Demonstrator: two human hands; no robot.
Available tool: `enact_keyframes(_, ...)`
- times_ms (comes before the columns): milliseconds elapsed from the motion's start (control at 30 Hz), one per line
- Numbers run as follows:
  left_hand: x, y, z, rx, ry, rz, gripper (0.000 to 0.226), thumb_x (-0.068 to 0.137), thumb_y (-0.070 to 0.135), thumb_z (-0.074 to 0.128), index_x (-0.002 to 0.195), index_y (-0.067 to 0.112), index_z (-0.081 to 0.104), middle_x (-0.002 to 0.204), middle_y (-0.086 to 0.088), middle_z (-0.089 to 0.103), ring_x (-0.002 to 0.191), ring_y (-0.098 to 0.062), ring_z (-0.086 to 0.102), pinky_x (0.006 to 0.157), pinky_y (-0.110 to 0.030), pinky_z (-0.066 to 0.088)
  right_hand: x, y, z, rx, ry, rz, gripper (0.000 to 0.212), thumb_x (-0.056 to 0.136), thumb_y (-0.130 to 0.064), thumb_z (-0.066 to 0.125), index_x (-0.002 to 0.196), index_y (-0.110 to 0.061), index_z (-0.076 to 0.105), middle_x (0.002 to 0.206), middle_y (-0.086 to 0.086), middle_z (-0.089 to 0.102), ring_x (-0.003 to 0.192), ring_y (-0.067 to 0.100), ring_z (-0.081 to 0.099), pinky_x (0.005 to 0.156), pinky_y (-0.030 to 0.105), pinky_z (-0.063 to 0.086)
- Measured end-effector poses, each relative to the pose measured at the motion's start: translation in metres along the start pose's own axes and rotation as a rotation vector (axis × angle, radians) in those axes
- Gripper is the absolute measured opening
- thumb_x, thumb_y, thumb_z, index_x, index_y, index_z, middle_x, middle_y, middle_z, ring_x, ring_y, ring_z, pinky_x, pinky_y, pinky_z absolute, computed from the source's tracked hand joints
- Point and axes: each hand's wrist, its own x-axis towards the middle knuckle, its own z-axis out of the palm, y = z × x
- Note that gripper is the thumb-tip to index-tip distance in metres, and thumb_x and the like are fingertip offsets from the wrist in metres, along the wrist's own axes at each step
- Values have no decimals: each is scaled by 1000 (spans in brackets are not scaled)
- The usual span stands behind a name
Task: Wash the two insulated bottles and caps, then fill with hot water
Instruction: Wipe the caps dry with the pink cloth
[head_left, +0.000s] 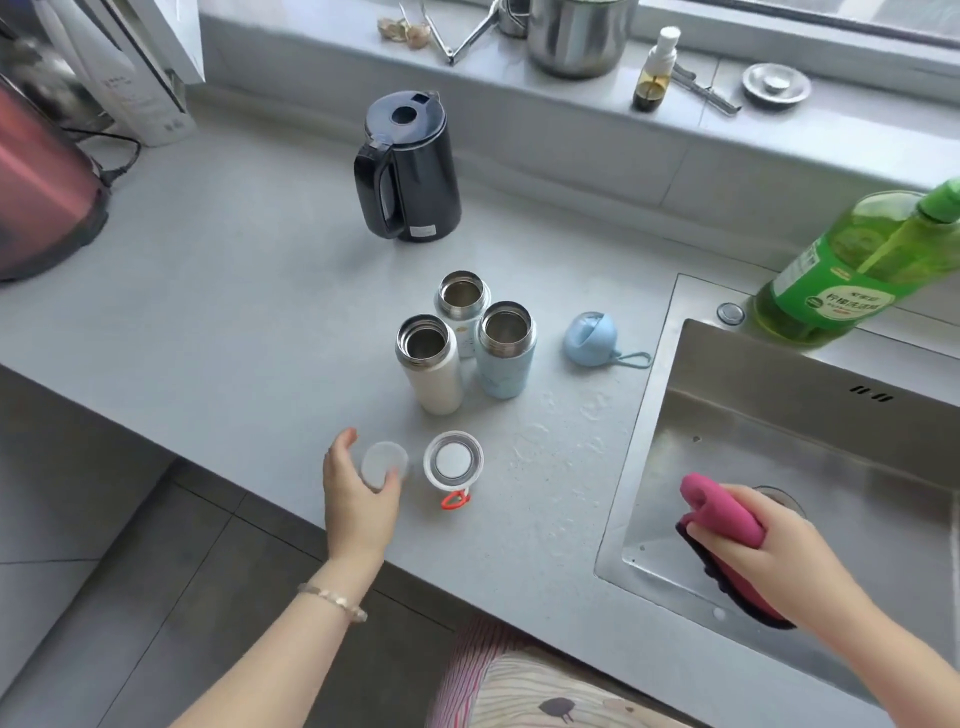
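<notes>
Three uncapped insulated bottles stand together mid-counter: a white one (432, 364), a pale blue one (505, 349) and a smaller white one (461, 307) behind them. A blue cap with a loop (592, 338) lies to their right. A white cap with an orange strap (453, 462) lies upside down in front. My left hand (358, 493) curls its fingers round a small translucent cap (383, 462) on the counter. My right hand (769, 545) grips a pink cleaning cloth (722, 514) over the sink.
A dark blue electric kettle (408, 166) stands behind the bottles. The steel sink (779, 457) lies at the right, with a green dish soap bottle (852, 265) at its far corner. A red appliance (41, 192) sits far left. The windowsill holds a steel pot (579, 34).
</notes>
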Motion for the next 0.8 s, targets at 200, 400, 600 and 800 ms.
enact_keyframes(200, -39, 101, 43, 28, -394, 586, 28, 80, 9, 58, 108, 11, 60, 106, 4, 55, 94, -3, 51, 84, -17, 41, 9, 13, -8, 86, 42, 31, 26, 79, -35, 70, 87, -48, 49, 75, -13, 69, 72, 18, 67, 75, 40, 53)
enact_keyframes(400, -3, 163, 150, 325, -545, 461, 60, 82, 18, 64, 135, 7, 38, 135, -11, 38, 127, -25, 36, 103, -26, 26, 13, 31, -50, 161, 97, 47, 18, 82, -32, 67, 88, -36, 51, 79, -9, 69, 77, 13, 67, 77, 34, 52)
enact_keyframes(600, 35, 168, 224, 396, -428, 150, 74, 75, 28, 73, 134, 9, 33, 135, -16, 35, 124, -35, 38, 98, -38, 36, 20, 58, -87, 224, 166, 75, 16, 84, -30, 67, 88, -33, 52, 78, -10, 68, 75, 7, 65, 65, 15, 46)
enact_keyframes(800, 45, 165, 239, 350, -293, 115, 67, 72, 43, 74, 123, 13, 43, 121, -11, 51, 112, -32, 48, 87, -38, 42, 44, 76, -103, 243, 139, 106, 15, 84, -30, 66, 88, -30, 51, 75, -9, 67, 72, 6, 62, 64, 16, 43)
